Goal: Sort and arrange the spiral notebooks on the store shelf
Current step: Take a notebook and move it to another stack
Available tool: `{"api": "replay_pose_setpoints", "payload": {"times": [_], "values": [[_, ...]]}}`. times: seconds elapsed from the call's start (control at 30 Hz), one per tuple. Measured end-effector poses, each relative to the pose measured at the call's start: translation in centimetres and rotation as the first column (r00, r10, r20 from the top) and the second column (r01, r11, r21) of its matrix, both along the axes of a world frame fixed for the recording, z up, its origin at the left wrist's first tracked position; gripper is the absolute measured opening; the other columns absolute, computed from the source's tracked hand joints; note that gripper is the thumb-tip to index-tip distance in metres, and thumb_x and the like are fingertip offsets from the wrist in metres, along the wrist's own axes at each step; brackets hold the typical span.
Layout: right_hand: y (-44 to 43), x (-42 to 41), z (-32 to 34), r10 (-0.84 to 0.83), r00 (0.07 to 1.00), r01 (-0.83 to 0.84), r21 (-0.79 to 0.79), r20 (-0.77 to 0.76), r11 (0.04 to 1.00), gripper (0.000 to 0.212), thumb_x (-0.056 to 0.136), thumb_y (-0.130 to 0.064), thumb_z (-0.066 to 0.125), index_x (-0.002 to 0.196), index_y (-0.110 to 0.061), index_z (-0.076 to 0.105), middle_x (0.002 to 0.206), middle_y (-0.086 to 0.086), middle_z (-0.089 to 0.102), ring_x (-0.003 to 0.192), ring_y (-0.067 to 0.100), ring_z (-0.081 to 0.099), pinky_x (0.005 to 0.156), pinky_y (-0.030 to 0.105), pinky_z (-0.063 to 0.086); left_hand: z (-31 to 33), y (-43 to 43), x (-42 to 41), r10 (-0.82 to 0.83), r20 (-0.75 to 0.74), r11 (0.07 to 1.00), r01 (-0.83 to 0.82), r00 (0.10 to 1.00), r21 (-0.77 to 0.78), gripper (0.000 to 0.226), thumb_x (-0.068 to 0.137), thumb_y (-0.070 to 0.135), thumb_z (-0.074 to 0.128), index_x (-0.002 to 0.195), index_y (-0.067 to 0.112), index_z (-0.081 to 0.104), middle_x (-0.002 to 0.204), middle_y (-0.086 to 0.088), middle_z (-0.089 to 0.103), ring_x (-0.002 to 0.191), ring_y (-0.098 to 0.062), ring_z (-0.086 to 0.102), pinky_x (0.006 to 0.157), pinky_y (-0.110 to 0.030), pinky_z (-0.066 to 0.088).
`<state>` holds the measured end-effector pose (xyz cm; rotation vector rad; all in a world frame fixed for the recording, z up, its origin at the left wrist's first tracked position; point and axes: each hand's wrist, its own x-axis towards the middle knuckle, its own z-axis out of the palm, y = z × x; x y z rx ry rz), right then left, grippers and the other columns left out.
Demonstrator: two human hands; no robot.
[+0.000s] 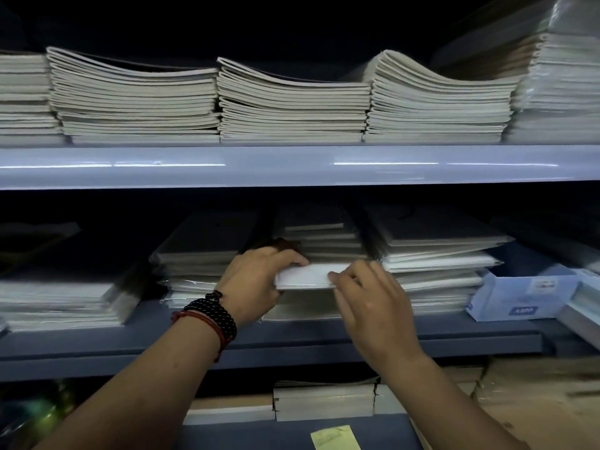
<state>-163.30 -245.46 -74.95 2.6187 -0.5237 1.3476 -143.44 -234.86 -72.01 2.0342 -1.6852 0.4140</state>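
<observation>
Dim store shelving carried many stacks. On the middle shelf, the left hand and the right hand were each clamped on one end of a white notebook within the centre stack. It probably needed a slow, level slide, so the neighbouring piles would not be dragged.

A pale blue-grey metal upper shelf runs across the view, and its glossy front edge catches long streaks of light. The space behind is black. The lower shelf is darker, with a light blue box at its right end. Below lie brown paper parcels and a yellow sticky note.
</observation>
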Motion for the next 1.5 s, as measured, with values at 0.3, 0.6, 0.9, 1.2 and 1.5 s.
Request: {"api": "replay_pose_setpoints", "payload": {"times": [0.3, 0.6, 0.9, 1.2, 1.5], "values": [[2.4, -4.8, -0.1, 0.148, 0.974, -0.195, 0.303, 0.169, 0.933, 0.012, 0.096, -0.020, 0.062, 0.102, -0.018, 0.073, 0.099, -0.009, 0.059, 0.095, 0.007, 0.054, 0.078, 0.017, 0.043, -2.0, -1.5, 2.3, 0.023, 0.062, 1.000, -0.022, 0.998, -0.022, 0.085, 0.071, -0.002, 0.072, 0.133, 0.050, 0.044, 0.106, 0.008, 0.071, 0.095, -0.016, 0.066, 0.083, -0.038, 0.056], [0.2, -3.5, 2.6, -0.282, 0.865, -0.469, 0.868, 0.414, -0.162, 0.026, 0.093, -0.023, 0.071, 0.102, 0.000, 0.065, 0.088, 0.017, 0.073, 0.061, 0.025, 0.065, 0.048, 0.032, 0.048, -2.0, -1.4, 2.6, -0.003, 0.034, 1.000, 0.004, 0.999, -0.020, 0.082, 0.072, -0.004, 0.067, 0.132, 0.049, 0.049, 0.111, 0.007, 0.070, 0.102, -0.018, 0.066, 0.087, -0.038, 0.056], [0.2, -3.1, 3.4, -0.259, 0.819, -0.571, 0.777, 0.513, -0.265, 0.024, 0.090, -0.004, 0.070, 0.107, 0.013, 0.065, 0.105, 0.021, 0.072, 0.082, 0.029, 0.066, 0.051, 0.026, 0.054, -2.3, -1.5, 2.7, -0.046, -0.015, 0.998, 0.046, 0.999, -0.037, 0.076, 0.075, -0.005, 0.060, 0.132, 0.045, 0.055, 0.122, 0.005, 0.069, 0.112, -0.020, 0.065, 0.095, -0.040, 0.054], [1.9, -7.6, 3.0, -0.086, 0.869, -0.480, 0.787, 0.488, -0.388, 0.024, 0.089, -0.006, 0.068, 0.110, 0.005, 0.068, 0.102, 0.021, 0.075, 0.080, 0.033, 0.074, 0.051, 0.028, 0.057, -1.3, -1.2, 1.8, -0.068, -0.042, 0.997, 0.067, 0.997, -0.025, 0.051, 0.085, 0.045, 0.039, 0.133, 0.045, 0.057, 0.133, 0.009, 0.064, 0.118, -0.020, 0.064, 0.099, -0.039, 0.052], [-1.7, -4.1, 5.8, 0.061, 0.969, -0.213, 0.931, 0.241, -0.295, 0.037, 0.087, -0.018, 0.074, 0.116, 0.003, 0.068, 0.097, 0.019, 0.076, 0.075, 0.029, 0.075, 0.054, 0.032, 0.058, -0.4, -0.3, 0.7, -0.024, -0.049, 0.998, 0.026, 0.999, 0.060, 0.054, 0.083, 0.038, 0.044, 0.135, 0.039, 0.059, 0.136, 0.006, 0.063, 0.120, -0.022, 0.062, 0.100, -0.041, 0.051]]}}
